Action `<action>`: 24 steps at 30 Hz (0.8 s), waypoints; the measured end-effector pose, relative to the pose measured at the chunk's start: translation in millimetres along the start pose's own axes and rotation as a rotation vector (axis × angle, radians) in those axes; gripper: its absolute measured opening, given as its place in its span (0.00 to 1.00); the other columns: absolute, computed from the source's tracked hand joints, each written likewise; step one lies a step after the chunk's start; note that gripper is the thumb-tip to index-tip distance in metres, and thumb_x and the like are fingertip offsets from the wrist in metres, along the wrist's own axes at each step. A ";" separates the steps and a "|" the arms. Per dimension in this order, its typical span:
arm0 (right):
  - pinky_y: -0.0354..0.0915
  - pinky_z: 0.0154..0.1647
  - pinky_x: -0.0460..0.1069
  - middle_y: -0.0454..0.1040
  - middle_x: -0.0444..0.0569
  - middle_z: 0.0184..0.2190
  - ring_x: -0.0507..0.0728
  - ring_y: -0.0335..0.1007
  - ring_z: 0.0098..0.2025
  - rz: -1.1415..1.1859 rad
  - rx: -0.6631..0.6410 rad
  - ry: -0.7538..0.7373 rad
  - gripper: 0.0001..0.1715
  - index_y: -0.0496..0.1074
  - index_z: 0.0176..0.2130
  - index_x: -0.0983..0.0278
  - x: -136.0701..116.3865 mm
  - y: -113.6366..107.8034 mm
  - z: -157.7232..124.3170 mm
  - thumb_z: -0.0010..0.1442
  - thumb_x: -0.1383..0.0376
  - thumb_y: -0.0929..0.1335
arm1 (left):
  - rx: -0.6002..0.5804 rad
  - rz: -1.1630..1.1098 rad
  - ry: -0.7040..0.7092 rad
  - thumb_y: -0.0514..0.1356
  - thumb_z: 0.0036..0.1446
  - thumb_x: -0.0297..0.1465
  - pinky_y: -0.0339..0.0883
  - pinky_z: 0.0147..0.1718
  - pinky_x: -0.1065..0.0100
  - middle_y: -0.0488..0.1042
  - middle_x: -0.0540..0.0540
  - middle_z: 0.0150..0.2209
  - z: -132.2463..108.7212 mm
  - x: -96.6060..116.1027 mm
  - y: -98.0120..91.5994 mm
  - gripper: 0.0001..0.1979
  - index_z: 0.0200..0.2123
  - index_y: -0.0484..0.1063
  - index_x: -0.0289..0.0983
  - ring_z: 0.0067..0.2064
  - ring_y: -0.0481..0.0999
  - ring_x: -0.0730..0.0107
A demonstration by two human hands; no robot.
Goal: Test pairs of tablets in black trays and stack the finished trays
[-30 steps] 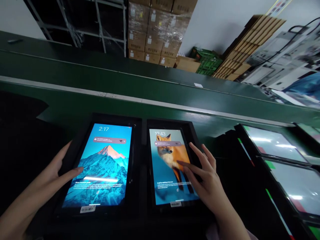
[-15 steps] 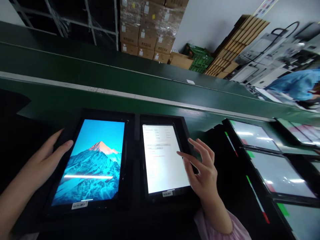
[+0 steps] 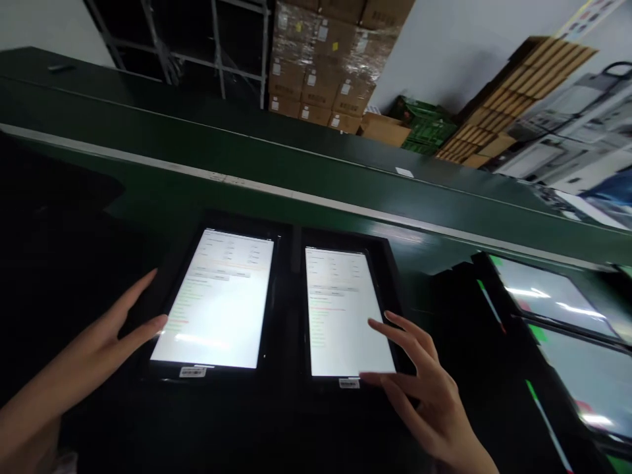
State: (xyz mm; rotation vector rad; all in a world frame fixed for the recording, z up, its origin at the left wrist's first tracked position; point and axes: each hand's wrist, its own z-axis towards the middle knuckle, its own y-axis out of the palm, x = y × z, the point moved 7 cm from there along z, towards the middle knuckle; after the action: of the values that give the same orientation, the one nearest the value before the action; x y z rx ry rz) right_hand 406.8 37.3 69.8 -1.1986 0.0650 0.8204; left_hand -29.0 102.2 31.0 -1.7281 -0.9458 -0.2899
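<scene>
Two tablets lie side by side in a black tray [image 3: 289,408] in front of me. The left tablet [image 3: 220,299] and the right tablet [image 3: 345,309] both show a white screen with small text. My left hand [image 3: 106,339] is open, fingers stretched, its fingertips at the left tablet's left edge. My right hand [image 3: 419,388] is open with spread fingers over the lower right corner of the right tablet, the thumb near its bottom edge. Neither hand holds anything.
A green conveyor belt [image 3: 296,164] runs across behind the tray. More tablets [image 3: 553,296] with lit screens lie in black trays at the right. Stacked cardboard boxes [image 3: 326,59], green crates and metal shelving stand along the far wall.
The left tablet went from a mountain picture to a white text screen; the right one from a fox picture to white. My right hand drew back toward the tablet's lower right corner.
</scene>
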 end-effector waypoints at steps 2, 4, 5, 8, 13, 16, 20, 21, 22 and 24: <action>0.73 0.53 0.69 0.61 0.44 0.69 0.75 0.51 0.71 -0.034 -0.066 0.012 0.17 0.83 0.42 0.52 -1.0 6.0 -11.1 0.66 0.67 0.65 | -0.079 0.031 0.010 0.57 0.49 0.64 0.62 0.63 0.43 0.48 0.58 0.75 -12.1 -9.2 1.2 0.51 0.72 0.43 0.61 0.72 0.56 0.48; 0.75 0.48 0.67 0.61 0.43 0.70 0.77 0.49 0.72 -0.089 -0.060 0.040 0.16 0.83 0.42 0.52 1.9 9.8 -17.5 0.67 0.65 0.66 | -0.127 0.116 0.049 0.58 0.49 0.64 0.62 0.64 0.45 0.41 0.61 0.76 -23.8 -8.7 4.2 0.52 0.72 0.38 0.63 0.74 0.50 0.50; 0.76 0.46 0.66 0.61 0.44 0.69 0.77 0.50 0.72 -0.116 -0.024 0.062 0.15 0.83 0.43 0.52 4.1 10.0 -18.8 0.67 0.64 0.66 | -0.137 0.152 0.060 0.58 0.49 0.63 0.62 0.64 0.46 0.40 0.61 0.76 -28.6 -6.4 6.4 0.53 0.72 0.36 0.64 0.75 0.49 0.51; 0.76 0.44 0.66 0.64 0.48 0.67 0.77 0.54 0.70 -0.179 0.115 0.139 0.14 0.81 0.48 0.54 10.4 7.0 -18.4 0.68 0.63 0.66 | -0.093 0.228 0.102 0.58 0.50 0.62 0.63 0.63 0.42 0.39 0.59 0.76 -37.1 5.7 12.9 0.52 0.72 0.33 0.64 0.75 0.48 0.48; 0.74 0.50 0.72 0.69 0.52 0.64 0.74 0.60 0.67 -0.184 0.187 0.182 0.15 0.78 0.52 0.54 14.2 3.2 -14.8 0.69 0.63 0.66 | -0.003 0.355 0.199 0.60 0.51 0.58 0.64 0.61 0.35 0.36 0.50 0.77 -36.5 23.3 25.5 0.55 0.73 0.31 0.59 0.72 0.53 0.36; 0.74 0.50 0.70 0.69 0.52 0.62 0.73 0.61 0.66 -0.171 0.189 0.184 0.14 0.79 0.51 0.55 14.1 1.6 -13.3 0.68 0.64 0.67 | 0.044 0.337 0.222 0.64 0.48 0.57 0.60 0.64 0.34 0.32 0.52 0.77 -28.9 31.6 26.9 0.60 0.73 0.29 0.58 0.73 0.52 0.36; 0.73 0.52 0.70 0.68 0.51 0.63 0.72 0.59 0.67 -0.168 0.180 0.163 0.15 0.79 0.50 0.54 7.4 0.9 -9.1 0.68 0.66 0.66 | 0.094 0.273 0.102 0.62 0.45 0.62 0.57 0.65 0.34 0.33 0.51 0.77 -15.1 33.5 21.8 0.62 0.74 0.31 0.52 0.73 0.50 0.36; 0.72 0.53 0.70 0.67 0.50 0.64 0.72 0.58 0.68 -0.156 0.160 0.148 0.16 0.79 0.49 0.53 3.6 2.6 -6.9 0.68 0.67 0.66 | 0.100 0.237 0.075 0.60 0.47 0.63 0.56 0.66 0.34 0.35 0.50 0.77 -12.8 32.7 20.2 0.60 0.74 0.31 0.52 0.73 0.50 0.37; 0.71 0.54 0.71 0.66 0.49 0.65 0.72 0.56 0.69 -0.139 0.126 0.127 0.16 0.80 0.49 0.53 -1.1 5.6 -4.1 0.68 0.67 0.66 | 0.104 0.198 0.057 0.59 0.48 0.64 0.55 0.66 0.35 0.37 0.51 0.77 -11.4 31.5 18.5 0.58 0.74 0.33 0.53 0.73 0.50 0.38; 0.69 0.57 0.71 0.62 0.47 0.68 0.72 0.51 0.71 -0.100 0.030 0.073 0.16 0.80 0.48 0.52 -12.6 14.7 2.4 0.68 0.68 0.66 | 0.100 0.118 0.040 0.57 0.50 0.64 0.53 0.67 0.36 0.41 0.54 0.76 -10.7 27.6 15.7 0.54 0.73 0.37 0.57 0.74 0.51 0.43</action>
State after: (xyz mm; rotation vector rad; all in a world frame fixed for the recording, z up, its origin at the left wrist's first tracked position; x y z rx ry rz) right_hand 388.2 34.4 64.7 -1.1939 0.0765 0.6858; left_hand 2.9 103.7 41.0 -1.6727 -0.8126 -0.1963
